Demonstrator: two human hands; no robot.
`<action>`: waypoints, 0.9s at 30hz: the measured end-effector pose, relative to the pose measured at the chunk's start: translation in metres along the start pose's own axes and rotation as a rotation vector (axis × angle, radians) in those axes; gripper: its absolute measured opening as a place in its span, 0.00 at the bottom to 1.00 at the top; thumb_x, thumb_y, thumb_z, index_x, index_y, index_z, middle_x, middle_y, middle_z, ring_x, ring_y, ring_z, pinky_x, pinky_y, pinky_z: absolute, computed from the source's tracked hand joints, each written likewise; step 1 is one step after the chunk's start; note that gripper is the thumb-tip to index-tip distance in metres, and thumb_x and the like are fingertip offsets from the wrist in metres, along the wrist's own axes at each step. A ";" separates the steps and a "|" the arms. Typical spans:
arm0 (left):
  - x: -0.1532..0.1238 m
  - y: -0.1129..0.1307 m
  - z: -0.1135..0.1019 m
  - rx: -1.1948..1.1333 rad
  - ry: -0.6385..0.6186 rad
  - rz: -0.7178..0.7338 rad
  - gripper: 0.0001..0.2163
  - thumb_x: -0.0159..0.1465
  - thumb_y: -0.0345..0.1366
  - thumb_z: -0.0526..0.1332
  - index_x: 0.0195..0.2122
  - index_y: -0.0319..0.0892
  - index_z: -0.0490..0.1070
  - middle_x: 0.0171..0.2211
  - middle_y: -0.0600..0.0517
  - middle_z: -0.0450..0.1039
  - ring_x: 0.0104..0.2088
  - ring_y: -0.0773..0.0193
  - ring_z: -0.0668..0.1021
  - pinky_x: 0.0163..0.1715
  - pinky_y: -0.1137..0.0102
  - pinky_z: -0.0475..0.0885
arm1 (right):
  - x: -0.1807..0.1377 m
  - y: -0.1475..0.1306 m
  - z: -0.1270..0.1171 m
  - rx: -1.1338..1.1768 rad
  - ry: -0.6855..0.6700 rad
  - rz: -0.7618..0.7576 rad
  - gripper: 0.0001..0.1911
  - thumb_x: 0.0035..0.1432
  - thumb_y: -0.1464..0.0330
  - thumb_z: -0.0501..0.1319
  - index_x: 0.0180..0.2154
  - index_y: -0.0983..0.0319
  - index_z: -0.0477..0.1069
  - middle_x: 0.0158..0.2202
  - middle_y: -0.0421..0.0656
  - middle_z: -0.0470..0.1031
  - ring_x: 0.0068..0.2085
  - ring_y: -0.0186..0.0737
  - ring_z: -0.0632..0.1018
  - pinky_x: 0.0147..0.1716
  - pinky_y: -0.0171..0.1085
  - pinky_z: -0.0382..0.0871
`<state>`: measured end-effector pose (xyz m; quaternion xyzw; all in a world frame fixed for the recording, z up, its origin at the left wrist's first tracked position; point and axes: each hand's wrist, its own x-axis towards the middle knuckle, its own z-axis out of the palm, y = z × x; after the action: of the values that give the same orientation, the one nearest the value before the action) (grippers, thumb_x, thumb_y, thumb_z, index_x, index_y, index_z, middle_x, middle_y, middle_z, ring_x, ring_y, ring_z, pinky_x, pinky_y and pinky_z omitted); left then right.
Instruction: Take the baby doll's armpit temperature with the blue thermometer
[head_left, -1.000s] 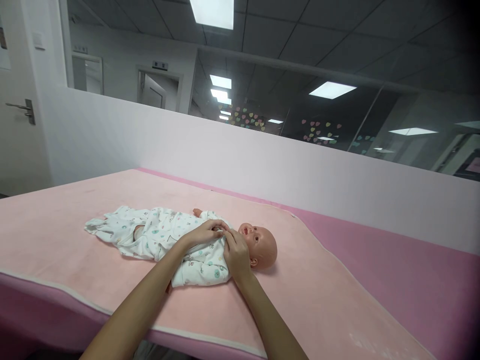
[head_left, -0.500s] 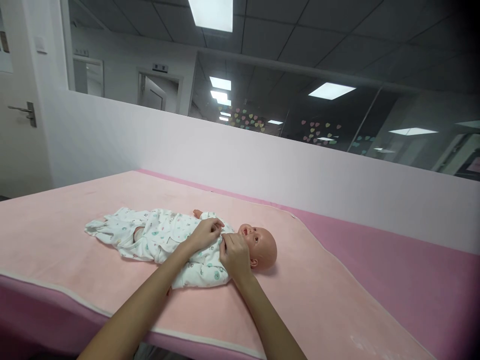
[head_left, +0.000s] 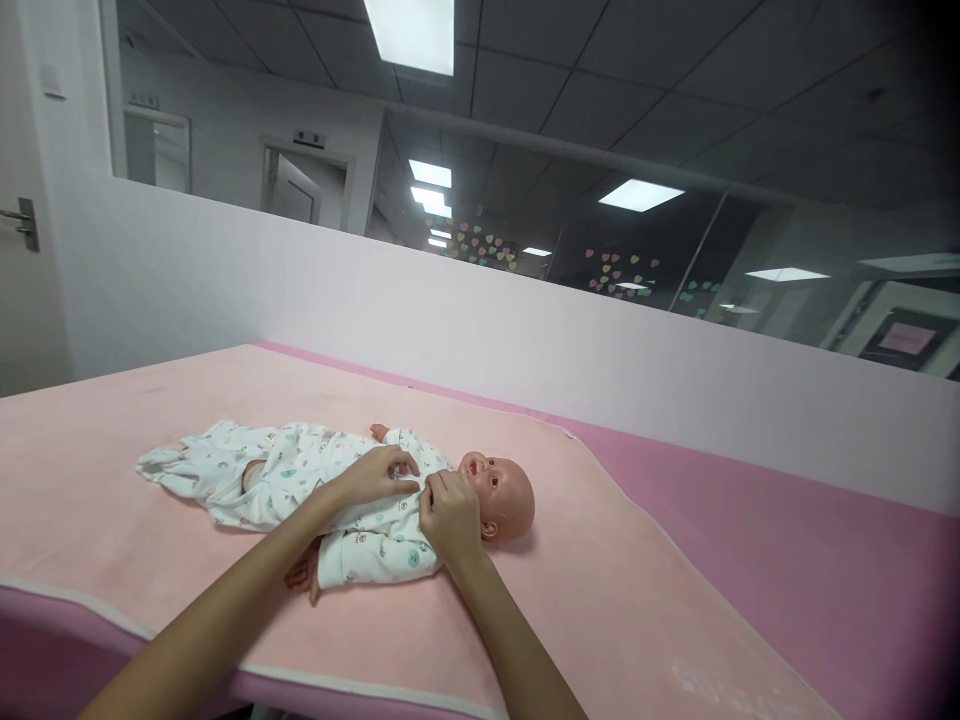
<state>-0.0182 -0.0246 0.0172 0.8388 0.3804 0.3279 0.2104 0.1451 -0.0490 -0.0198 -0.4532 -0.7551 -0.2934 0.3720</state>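
Note:
A baby doll (head_left: 507, 497) lies on its back with its head to the right. It wears a white baby romper (head_left: 371, 560) with a small coloured print, and one leg opening gapes to show a bit of the leg. My left hand (head_left: 373, 476) rests over the doll's chest, thumb and curled fingers apart, with nothing visible between them. At the collar, just below the doll's chin, my right hand (head_left: 452, 512) has its fingers closed on the romper's cloth. Its fingertips are partly hidden.
The doll lies on a pale pink mat (head_left: 600, 590) with a light edging, over a darker pink surface (head_left: 750, 490). Behind stands a white low wall (head_left: 450, 310) topped by a glass window (head_left: 525, 190). A door handle (head_left: 27, 224) shows at far left.
The view has shifted, so everything sits further left. My left hand has drawn slightly away from my right hand and its fingers have parted. The doll's near hand now shows beside my left forearm.

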 end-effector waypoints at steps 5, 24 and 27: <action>-0.002 -0.011 -0.022 -0.293 -0.201 -0.069 0.13 0.46 0.43 0.65 0.27 0.38 0.71 0.17 0.59 0.54 0.21 0.71 0.60 0.20 0.75 0.53 | 0.001 -0.004 -0.003 0.030 0.010 0.040 0.07 0.49 0.76 0.52 0.21 0.62 0.59 0.23 0.40 0.62 0.27 0.35 0.63 0.29 0.35 0.53; -0.004 -0.022 -0.026 -0.443 -0.238 -0.030 0.06 0.50 0.33 0.59 0.27 0.37 0.71 0.22 0.54 0.68 0.26 0.69 0.68 0.26 0.75 0.61 | 0.024 -0.036 0.012 0.262 -0.041 0.088 0.05 0.51 0.74 0.52 0.28 0.62 0.65 0.26 0.40 0.67 0.30 0.36 0.67 0.33 0.35 0.56; -0.005 -0.021 -0.028 -0.487 -0.213 -0.056 0.07 0.51 0.34 0.59 0.30 0.37 0.73 0.26 0.52 0.71 0.29 0.66 0.70 0.30 0.73 0.64 | 0.020 -0.035 0.009 0.287 -0.041 0.080 0.04 0.51 0.73 0.53 0.29 0.62 0.65 0.26 0.40 0.68 0.31 0.37 0.67 0.35 0.36 0.56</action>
<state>-0.0513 -0.0127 0.0217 0.7823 0.2890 0.3137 0.4539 0.1045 -0.0470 -0.0124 -0.4309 -0.7779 -0.1580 0.4292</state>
